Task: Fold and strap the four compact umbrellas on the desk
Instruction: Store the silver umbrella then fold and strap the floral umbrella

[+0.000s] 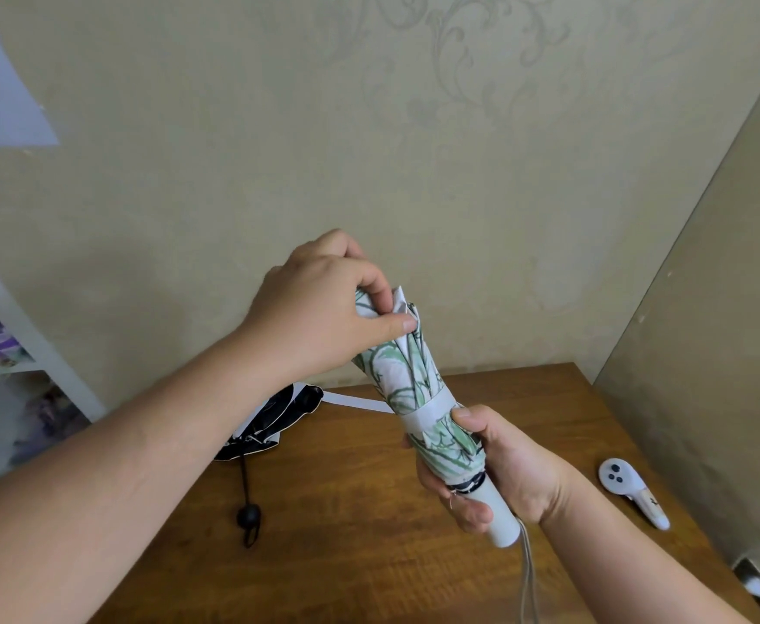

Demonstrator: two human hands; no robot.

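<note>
Green-leaf umbrella (pixel 418 389) is held in the air above the worktop (pixel 346 511), long axis near upright, tip end tilted up and slightly left, white handle (pixel 497 515) pointing down toward the person. Right hand (pixel 499 470) grips the lower part, fingers curled round the canopy base and handle, thumb pressing on the cloth just below the strap (pixel 427 414). Left hand (pixel 324 308) is at the top end, thumb and forefinger pinching the loose folds of cloth near the tip. The strap wraps part way round the canopy, directly above the right thumb and well below the left fingers; its free tail (pixel 360 403) sticks out to the left, away from the right hand, on the side of the left arm. The coming move likely turns on that: the tail lies below the left fingers and on their side, so the left hand is better placed to drop down, take it and pull it round, while the right holds the axis steady. Whether the strap is fastened at all, cannot tell. A black umbrella (pixel 274 421) lies unfolded on the worktop, beyond and below the left wrist, its cord and knob (pixel 248 517) trailing toward the person. A white controller (pixel 632 490) lies on the worktop right of the right hand, well apart.
</note>
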